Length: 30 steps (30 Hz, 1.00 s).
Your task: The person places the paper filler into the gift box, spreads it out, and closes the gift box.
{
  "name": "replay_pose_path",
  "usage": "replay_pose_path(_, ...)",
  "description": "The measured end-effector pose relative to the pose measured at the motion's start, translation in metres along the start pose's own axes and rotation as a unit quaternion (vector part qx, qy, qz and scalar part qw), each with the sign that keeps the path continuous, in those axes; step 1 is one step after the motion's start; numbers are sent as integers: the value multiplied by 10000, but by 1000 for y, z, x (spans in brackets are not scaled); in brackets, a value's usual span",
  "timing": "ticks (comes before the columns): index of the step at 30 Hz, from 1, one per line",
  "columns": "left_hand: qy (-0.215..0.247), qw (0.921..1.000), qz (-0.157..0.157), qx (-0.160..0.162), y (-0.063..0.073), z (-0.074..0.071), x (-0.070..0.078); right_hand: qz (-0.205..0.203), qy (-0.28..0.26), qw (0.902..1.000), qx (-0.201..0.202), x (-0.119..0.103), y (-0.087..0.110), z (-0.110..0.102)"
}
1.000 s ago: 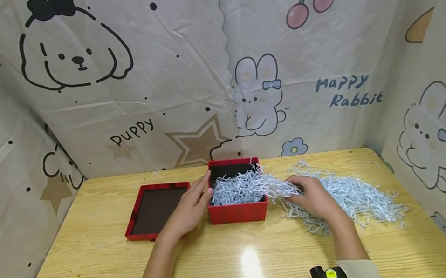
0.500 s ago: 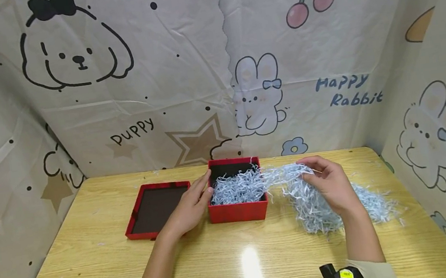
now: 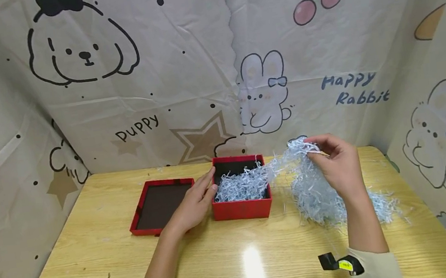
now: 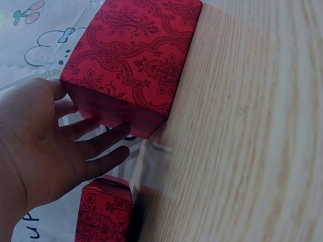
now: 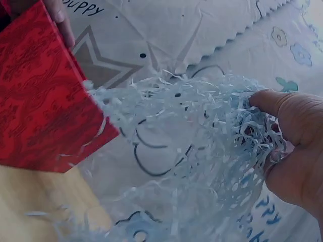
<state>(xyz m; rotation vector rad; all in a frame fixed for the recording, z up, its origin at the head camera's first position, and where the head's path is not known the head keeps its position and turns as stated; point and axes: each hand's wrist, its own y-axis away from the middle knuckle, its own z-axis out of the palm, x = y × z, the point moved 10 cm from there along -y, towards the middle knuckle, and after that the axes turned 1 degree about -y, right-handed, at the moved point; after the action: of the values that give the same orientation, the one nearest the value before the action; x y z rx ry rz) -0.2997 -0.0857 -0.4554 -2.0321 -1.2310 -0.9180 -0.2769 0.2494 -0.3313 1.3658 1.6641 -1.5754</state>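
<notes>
A red patterned box (image 3: 242, 210) stands near the table's back edge, with pale blue shredded paper (image 3: 243, 185) inside. My left hand (image 3: 193, 206) rests against its left side; in the left wrist view the fingers (image 4: 103, 143) reach out along that wall. To the right of the box, my right hand (image 3: 340, 166) pinches a raised clump of the shredded paper (image 5: 247, 126). Strands stretch from this clump over the box's right rim, and more hang down toward the pile on the table.
The box's shallow red lid (image 3: 162, 206), dark inside, lies left of the box, partly behind the left hand. More shredded paper (image 3: 382, 207) spreads over the right of the wooden table (image 3: 205, 263). A printed cloth (image 3: 188, 68) hangs behind and at both sides.
The right hand has risen and moved right, drawing the paper clump up and stretching the strands from the box. The left hand stays against the box. The head view has shifted slightly.
</notes>
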Motion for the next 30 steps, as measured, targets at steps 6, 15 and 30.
replay_pose_path(6,-84,10000,-35,-37,-2,1,-1,-473,-93,9988,42,-42,-24,10)
replay_pose_path(15,-179,9998,-43,8,-2,-1,1,-1161,-743,9904,58,-101,-51,42)
replay_pose_path(30,-165,9998,66,-1,-2,-2,2,-1402,-1246,9808,-527,-119,-57,107)
